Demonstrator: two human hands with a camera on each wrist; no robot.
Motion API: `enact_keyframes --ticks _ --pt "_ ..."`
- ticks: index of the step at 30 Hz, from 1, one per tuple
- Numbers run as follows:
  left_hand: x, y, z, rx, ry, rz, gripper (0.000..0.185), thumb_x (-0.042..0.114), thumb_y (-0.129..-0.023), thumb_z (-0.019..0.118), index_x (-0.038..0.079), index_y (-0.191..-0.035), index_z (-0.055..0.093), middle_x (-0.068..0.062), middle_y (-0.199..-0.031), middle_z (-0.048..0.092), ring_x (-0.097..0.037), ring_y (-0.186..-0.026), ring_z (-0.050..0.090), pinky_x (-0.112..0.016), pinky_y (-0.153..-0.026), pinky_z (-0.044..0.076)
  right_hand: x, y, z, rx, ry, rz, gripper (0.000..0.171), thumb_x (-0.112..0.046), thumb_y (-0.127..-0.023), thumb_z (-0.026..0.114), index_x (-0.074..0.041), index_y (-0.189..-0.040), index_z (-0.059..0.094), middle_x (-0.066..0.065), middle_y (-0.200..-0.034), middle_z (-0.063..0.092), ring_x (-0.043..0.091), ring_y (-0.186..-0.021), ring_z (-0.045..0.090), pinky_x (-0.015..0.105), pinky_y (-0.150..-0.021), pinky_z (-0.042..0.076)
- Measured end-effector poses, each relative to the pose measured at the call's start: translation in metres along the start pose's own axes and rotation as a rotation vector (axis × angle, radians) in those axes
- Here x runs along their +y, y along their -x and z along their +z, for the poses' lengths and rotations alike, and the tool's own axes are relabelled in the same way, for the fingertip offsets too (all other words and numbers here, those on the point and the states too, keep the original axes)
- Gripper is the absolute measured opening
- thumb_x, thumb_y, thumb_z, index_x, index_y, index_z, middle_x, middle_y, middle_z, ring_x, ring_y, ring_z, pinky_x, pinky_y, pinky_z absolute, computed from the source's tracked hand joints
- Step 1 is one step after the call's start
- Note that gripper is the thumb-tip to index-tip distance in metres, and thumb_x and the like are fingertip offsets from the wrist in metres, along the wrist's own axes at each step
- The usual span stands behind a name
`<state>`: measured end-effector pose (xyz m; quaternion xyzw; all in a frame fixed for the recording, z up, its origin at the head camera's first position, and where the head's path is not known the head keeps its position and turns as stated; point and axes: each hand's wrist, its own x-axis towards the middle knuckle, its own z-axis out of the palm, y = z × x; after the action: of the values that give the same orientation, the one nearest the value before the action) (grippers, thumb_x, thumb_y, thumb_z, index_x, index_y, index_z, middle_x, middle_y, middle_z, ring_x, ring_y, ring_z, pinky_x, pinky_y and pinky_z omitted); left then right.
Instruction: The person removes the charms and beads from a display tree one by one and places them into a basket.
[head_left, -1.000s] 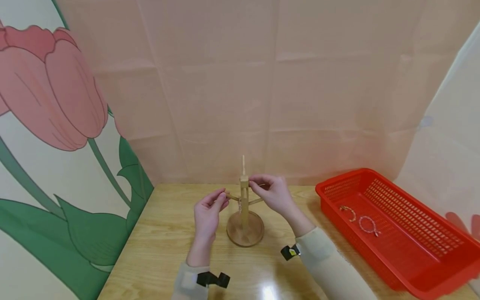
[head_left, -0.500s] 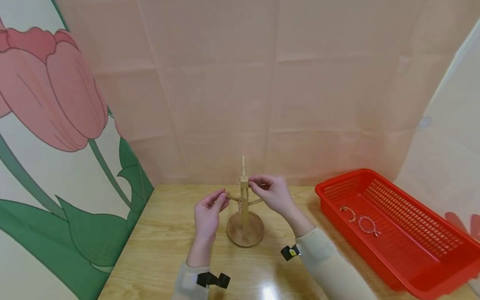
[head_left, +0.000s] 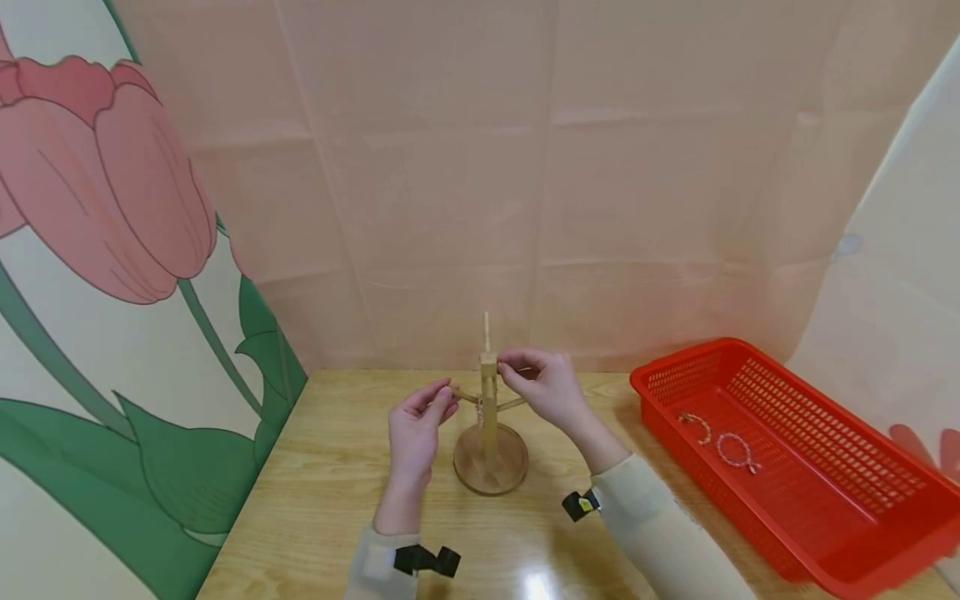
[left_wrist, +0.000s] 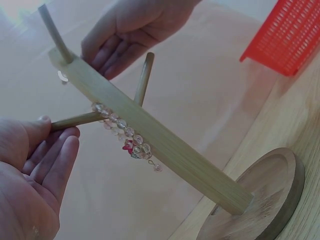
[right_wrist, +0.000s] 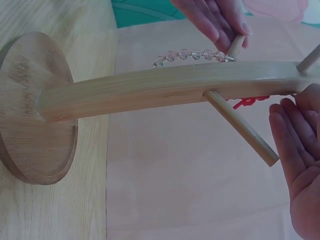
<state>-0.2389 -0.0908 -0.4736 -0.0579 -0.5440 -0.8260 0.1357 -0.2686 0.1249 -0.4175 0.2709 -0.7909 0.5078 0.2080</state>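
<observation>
A wooden jewelry stand [head_left: 489, 417] with a round base [left_wrist: 280, 195] and several pegs stands upright on the table. My left hand [head_left: 416, 425] pinches the end of its left peg [left_wrist: 75, 121]. A clear pink beaded bracelet [left_wrist: 125, 129] with a red charm hangs on that peg, against the post. My right hand [head_left: 546, 385] has thumb and fingers bent in a pinch beside the post's top, around an upper peg mostly hidden by the hand. Something red [right_wrist: 247, 101], perhaps another bracelet, hangs behind the post near those fingertips. A lower right peg [right_wrist: 242, 127] is bare.
On the right stands a red plastic basket [head_left: 795, 533], holding a gold-coloured bracelet [head_left: 701, 427] and a pink bracelet [head_left: 735, 450]. Wood-grain table [head_left: 322, 500] extends around the stand. A pinkish sheet [head_left: 450, 183] covers the wall behind.
</observation>
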Motion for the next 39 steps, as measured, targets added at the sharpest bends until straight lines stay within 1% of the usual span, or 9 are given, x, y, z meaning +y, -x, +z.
enact_keyframes --ticks 7,18,22,29,34,39 --pt "-0.0019 -0.0012 0.0006 0.012 0.0 0.001 0.019 -0.007 -0.101 0.07 -0.014 -0.117 0.073 -0.032 -0.112 0.074 -0.018 -0.091 0.079 -0.035 -0.087 0.068 0.002 -0.0017 -0.001 0.0 0.02 -0.014 0.009 0.001 -0.095 0.079 -0.001 -0.103 0.082 0.007 -0.096 0.081 0.019 -0.084 0.078 0.029 -0.074 0.069" --pt "-0.0024 -0.0013 0.0005 0.003 0.005 0.012 0.019 -0.007 -0.101 0.069 -0.016 -0.118 0.072 -0.04 -0.116 0.07 -0.018 -0.091 0.079 -0.035 -0.086 0.068 0.0011 -0.0035 -0.0028 0.004 0.01 -0.043 0.01 0.002 -0.094 0.08 0.0 -0.103 0.082 0.008 -0.095 0.081 0.02 -0.083 0.078 0.028 -0.074 0.069" --pt "-0.0021 -0.0014 0.0009 0.004 0.006 0.01 0.019 -0.008 -0.1 0.07 -0.016 -0.117 0.072 -0.037 -0.114 0.072 -0.018 -0.091 0.079 -0.035 -0.086 0.068 0.0012 -0.004 -0.0028 0.012 0.012 -0.052 0.01 0.003 -0.093 0.08 -0.001 -0.102 0.082 0.009 -0.095 0.081 0.02 -0.083 0.078 0.028 -0.073 0.069" --pt "-0.0031 -0.0021 0.0005 0.008 0.006 0.018 0.018 -0.007 -0.1 0.07 -0.015 -0.116 0.074 -0.025 -0.106 0.078 -0.017 -0.089 0.079 -0.034 -0.086 0.068 0.001 -0.0054 -0.0029 0.03 0.032 -0.079 0.009 0.003 -0.094 0.079 -0.001 -0.101 0.083 0.009 -0.093 0.081 0.023 -0.081 0.079 0.032 -0.071 0.069" --pt "-0.0034 -0.0019 0.0003 0.006 0.002 0.027 0.018 -0.007 -0.101 0.069 -0.015 -0.116 0.073 -0.025 -0.106 0.077 -0.016 -0.089 0.079 -0.033 -0.085 0.068 0.0001 -0.0065 -0.0036 0.033 0.033 -0.074 0.009 0.003 -0.094 0.079 -0.001 -0.101 0.083 0.008 -0.093 0.081 0.022 -0.081 0.079 0.033 -0.072 0.07" --pt "-0.0011 -0.0008 0.0009 0.001 0.002 0.016 0.018 -0.007 -0.1 0.07 -0.015 -0.116 0.073 -0.029 -0.108 0.076 -0.017 -0.09 0.079 -0.034 -0.086 0.068 0.0007 -0.007 -0.004 0.037 0.051 -0.082 0.009 0.002 -0.094 0.08 -0.001 -0.101 0.083 0.008 -0.093 0.081 0.021 -0.08 0.078 0.031 -0.071 0.069"
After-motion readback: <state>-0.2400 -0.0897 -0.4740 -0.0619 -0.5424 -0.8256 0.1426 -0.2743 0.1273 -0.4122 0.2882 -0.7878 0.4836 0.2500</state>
